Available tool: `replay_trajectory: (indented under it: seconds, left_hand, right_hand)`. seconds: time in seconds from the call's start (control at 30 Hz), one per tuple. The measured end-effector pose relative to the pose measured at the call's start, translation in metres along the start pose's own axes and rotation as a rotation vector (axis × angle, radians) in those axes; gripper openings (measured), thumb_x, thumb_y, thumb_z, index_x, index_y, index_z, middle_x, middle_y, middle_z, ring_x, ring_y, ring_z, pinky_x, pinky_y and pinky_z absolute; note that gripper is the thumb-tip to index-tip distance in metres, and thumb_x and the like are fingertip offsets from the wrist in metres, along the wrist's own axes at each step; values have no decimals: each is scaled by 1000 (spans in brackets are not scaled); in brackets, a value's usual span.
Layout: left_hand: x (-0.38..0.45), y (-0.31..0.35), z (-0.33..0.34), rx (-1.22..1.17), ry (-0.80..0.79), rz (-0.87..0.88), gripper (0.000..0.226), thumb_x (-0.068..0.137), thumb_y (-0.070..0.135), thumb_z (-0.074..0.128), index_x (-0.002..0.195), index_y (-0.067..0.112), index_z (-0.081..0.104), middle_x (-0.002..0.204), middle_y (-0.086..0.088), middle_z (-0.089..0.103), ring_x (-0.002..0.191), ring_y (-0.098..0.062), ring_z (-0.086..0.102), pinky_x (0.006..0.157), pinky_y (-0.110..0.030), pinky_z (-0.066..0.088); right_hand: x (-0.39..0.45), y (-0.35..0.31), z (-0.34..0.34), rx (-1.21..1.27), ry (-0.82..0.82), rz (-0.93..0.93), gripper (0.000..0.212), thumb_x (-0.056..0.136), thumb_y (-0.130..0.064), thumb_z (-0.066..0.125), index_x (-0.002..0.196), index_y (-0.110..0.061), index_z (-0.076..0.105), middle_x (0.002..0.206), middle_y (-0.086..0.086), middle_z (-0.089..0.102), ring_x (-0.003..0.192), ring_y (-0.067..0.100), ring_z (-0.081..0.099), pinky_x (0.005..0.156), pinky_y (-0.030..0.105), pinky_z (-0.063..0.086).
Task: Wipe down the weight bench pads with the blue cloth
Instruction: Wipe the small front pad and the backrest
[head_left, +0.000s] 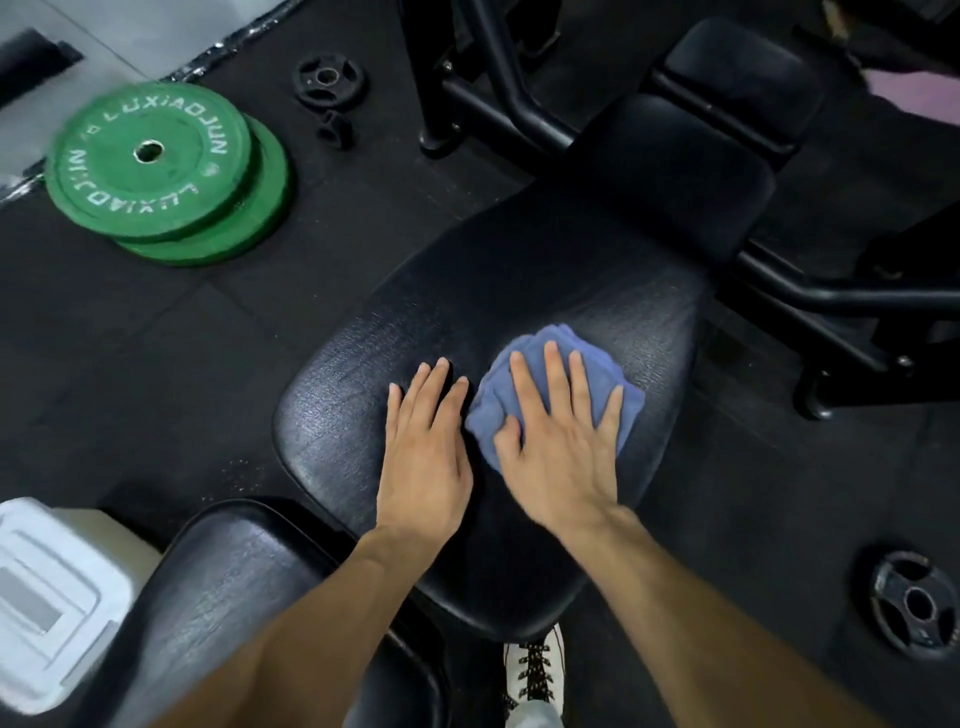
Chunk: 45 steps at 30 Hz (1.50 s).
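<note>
1. Both hands lie flat on the wide black pad (395, 332), palms down, side by side near its middle.
2. Right hand (563, 447): fingers straight and spread, pressing on the blue cloth (540, 343). Thumb rests on the cloth's near-left edge. No curl around it, just flat pressure.
3. Left hand (423, 441): fingers straight and close together, resting on bare pad just left of the cloth. Holds nothing. Its index finger sits just beside the cloth's left edge; cannot tell if it touches.
4. Cloth: bunched, crumpled, mostly under the right hand's fingers. Sticks out beyond the fingertips on the far side and past the little finger on the right. Lies right of the pad's centre line.
5. Pad surface shows a faint sheen and streaks around the cloth and toward the far-right edge.
6. More pads: a narrower black pad (670, 176) continues beyond the wide one, a small one (737, 78) further out, and another black pad (234, 587) at near left, partly under the left forearm.
7. Black metal frame (498, 98) runs behind and to the right of the pads.
8. Floor: black rubber mat (130, 332). Two stacked green weight plates (156, 166) far left, well apart from the hands. Small black plate (328, 82) beyond them, another black plate (911, 605) at near right.
9. White plastic box (47, 597) at near left corner.
10. White laced shoe (535, 670) visible under the pad's near edge.
</note>
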<state>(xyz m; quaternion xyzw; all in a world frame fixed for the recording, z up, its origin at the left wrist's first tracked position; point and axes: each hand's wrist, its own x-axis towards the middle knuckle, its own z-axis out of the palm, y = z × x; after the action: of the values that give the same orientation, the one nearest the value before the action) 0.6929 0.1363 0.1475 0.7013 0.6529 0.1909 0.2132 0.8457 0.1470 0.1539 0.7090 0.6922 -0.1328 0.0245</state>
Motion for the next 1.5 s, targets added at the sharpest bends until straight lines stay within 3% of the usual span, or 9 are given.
replay_trajectory:
  seconds: [0.2, 0.33, 0.5, 0.73, 0.93, 1.1, 1.27, 1.4, 1.5]
  left_hand:
    - [-5, -19, -16, -36, -53, 34, 45, 107, 8, 44, 152, 3, 47, 168, -11, 33, 159, -22, 22, 132, -37, 10]
    - [-18, -44, -36, 70, 37, -37, 44, 107, 22, 43, 149, 9, 51, 166, -10, 37, 157, -27, 28, 131, -44, 11]
    - [-31, -59, -31, 252, 36, -114, 56, 108, 33, 25, 158, 12, 37, 172, -9, 23, 162, -24, 14, 131, -51, 14]
    - [-31, -63, -27, 283, 5, -106, 56, 107, 31, 24, 159, 12, 34, 174, -9, 18, 162, -24, 10, 130, -53, 18]
    - [-31, -61, -31, 218, 4, -113, 55, 107, 26, 28, 160, 14, 34, 174, -6, 18, 162, -21, 9, 131, -52, 14]
    - [-31, -58, -32, 214, 12, -130, 54, 108, 29, 27, 160, 16, 35, 173, -4, 20, 162, -19, 8, 132, -46, 6]
    - [-29, -57, -42, 111, -24, -146, 53, 108, 26, 35, 160, 16, 35, 174, -3, 19, 162, -17, 6, 132, -46, 7]
    - [-40, -68, -66, 117, -11, -147, 52, 106, 27, 40, 156, 14, 43, 168, -7, 32, 159, -20, 23, 132, -42, 8]
    - [-68, -91, -82, 251, 41, -226, 49, 105, 33, 40, 149, 15, 50, 162, -7, 43, 154, -24, 35, 130, -50, 15]
  right_hand:
    - [2, -16, -2, 2, 17, 49, 73, 94, -45, 15, 165, -34, 8, 176, 5, 2, 162, 27, -4, 125, 67, 4]
    - [-48, -27, 14, 2, 78, -21, 72, 96, -41, 33, 165, -32, 16, 175, 3, 8, 162, 25, 2, 125, 67, 12]
    - [-110, -41, 45, -30, 105, -215, 80, 91, -38, 50, 165, -32, 20, 175, 1, 11, 161, 28, 13, 120, 70, 23]
    - [-47, -56, 27, -93, 67, -223, 75, 92, -39, 41, 164, -32, 21, 175, 5, 10, 162, 28, 8, 123, 68, 16]
    - [65, -81, -1, -67, -17, -196, 72, 94, -49, 12, 164, -37, 3, 175, 1, -5, 162, 24, -9, 126, 65, 1]
    - [129, -97, -13, -67, -57, -186, 71, 99, -43, 28, 164, -36, 0, 175, 2, -10, 161, 26, -13, 125, 67, -3]
    - [122, -99, -14, -84, -60, -197, 73, 98, -43, 27, 165, -36, -1, 175, 4, -9, 161, 28, -12, 125, 67, -3]
    - [80, -96, -10, -96, -55, -246, 73, 94, -45, 17, 165, -34, 1, 176, 3, -6, 162, 28, -8, 126, 67, 0]
    - [33, -96, 1, -88, -35, -297, 73, 94, -44, 18, 165, -33, 9, 176, 3, -1, 162, 28, -3, 126, 66, 4]
